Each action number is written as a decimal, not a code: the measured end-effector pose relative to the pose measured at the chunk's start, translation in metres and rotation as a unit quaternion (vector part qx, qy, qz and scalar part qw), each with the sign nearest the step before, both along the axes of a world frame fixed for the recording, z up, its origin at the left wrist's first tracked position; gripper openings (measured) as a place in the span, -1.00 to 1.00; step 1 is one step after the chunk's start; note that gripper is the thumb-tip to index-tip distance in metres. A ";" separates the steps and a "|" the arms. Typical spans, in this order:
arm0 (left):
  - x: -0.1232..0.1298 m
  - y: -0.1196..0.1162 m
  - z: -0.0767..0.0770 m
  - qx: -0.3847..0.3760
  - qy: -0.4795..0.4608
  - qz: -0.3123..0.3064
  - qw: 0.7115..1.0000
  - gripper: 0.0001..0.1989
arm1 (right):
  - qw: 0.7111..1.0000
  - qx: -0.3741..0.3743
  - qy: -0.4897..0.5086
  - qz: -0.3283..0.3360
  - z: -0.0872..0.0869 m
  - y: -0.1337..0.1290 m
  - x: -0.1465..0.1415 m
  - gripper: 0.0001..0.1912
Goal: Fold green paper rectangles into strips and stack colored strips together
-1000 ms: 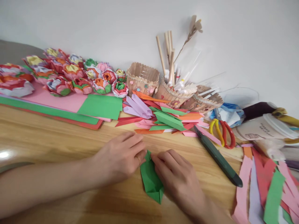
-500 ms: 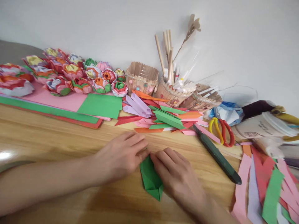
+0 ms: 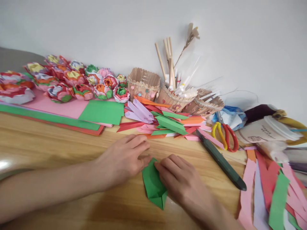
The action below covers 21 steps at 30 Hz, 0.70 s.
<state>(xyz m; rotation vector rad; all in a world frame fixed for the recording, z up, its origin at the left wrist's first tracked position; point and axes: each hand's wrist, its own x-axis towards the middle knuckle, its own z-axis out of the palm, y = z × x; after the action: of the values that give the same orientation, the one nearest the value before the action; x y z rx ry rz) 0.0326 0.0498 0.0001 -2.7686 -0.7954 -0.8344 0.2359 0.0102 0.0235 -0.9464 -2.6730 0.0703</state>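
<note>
A partly folded piece of green paper lies on the wooden table between my hands, its near end creased into a small pocket-like point. My left hand has its fingers curled, with thumb and fingertips at the paper's upper left edge. Along the upper right edge, my right hand pinches the same sheet with thumb and bent fingers. The fingertips' undersides are hidden. Just beyond the hands lies a pile of folded paper strips in green, lilac, red, orange and pink.
Several folded paper flowers stand on stacked coloured sheets at the left. Behind the strips are craft-stick baskets. To the right lie a dark green utility knife, red-and-yellow scissors, a tilted paper cup and torn paper scraps.
My two hands have parted slightly at the paper's top, so its upper corner now shows between them. The view has shifted a little, with the background lower in the picture.
</note>
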 end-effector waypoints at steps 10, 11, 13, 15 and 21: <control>-0.002 0.001 0.002 0.013 0.000 -0.009 1.000 -0.70 | 0.997 -0.068 -0.016 -0.035 0.009 0.002 0.010 -0.78; -0.003 0.000 0.002 0.011 0.004 -0.008 1.000 -0.71 | 0.996 -0.076 -0.012 -0.037 0.012 0.003 0.012 -0.79; -0.005 -0.001 0.005 0.013 0.020 -0.009 1.000 -0.71 | 0.996 -0.081 0.009 -0.041 0.017 0.005 0.016 -0.79; -0.008 -0.004 0.007 0.036 0.035 0.002 0.999 -0.71 | 0.995 -0.070 0.040 -0.058 0.022 0.006 0.020 -0.77; -0.015 -0.010 0.012 0.121 0.037 0.052 0.991 -0.75 | 0.982 -0.155 0.043 -0.096 0.026 0.005 0.022 -0.90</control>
<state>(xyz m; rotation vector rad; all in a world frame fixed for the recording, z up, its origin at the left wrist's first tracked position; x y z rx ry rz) 0.0179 0.0402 0.0125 -2.5072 -0.7618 -0.7501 0.2575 0.0155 0.0497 -1.2592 -2.5217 0.4840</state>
